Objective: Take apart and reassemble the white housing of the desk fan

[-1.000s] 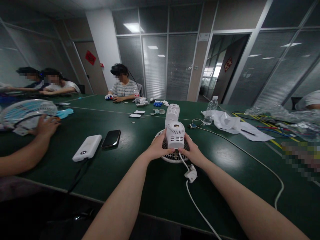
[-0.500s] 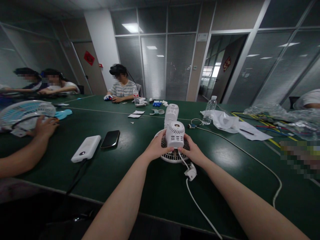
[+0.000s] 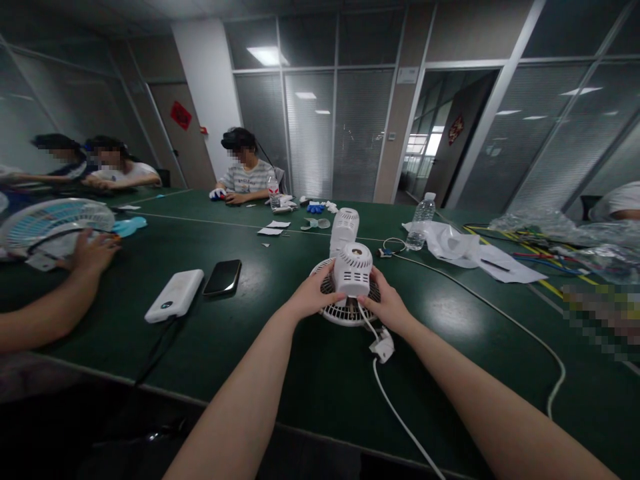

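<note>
In the head view a white electric fan lies face down on the green table (image 3: 280,280), its slotted motor housing (image 3: 353,270) on top of the round grille (image 3: 345,315). My left hand (image 3: 316,291) grips the housing from the left, thumb at its lower edge. From the right my right hand (image 3: 387,301) holds the same housing, its thumb near the cord. Parts of the fingers on both hands are hidden behind it. A white cord runs down from the housing, and a white plug (image 3: 383,347) rests just below the grille.
To the left lie a white power bank (image 3: 175,295) and a black phone (image 3: 223,277). A co-worker's hand touches another fan (image 3: 60,223) at far left. A bottle (image 3: 421,222), white plastic sheets (image 3: 445,243) and a long cable (image 3: 480,291) are on the right.
The view has shifted very slightly. Both hands keep their hold on the fan's housing, and nothing else has visibly moved.
</note>
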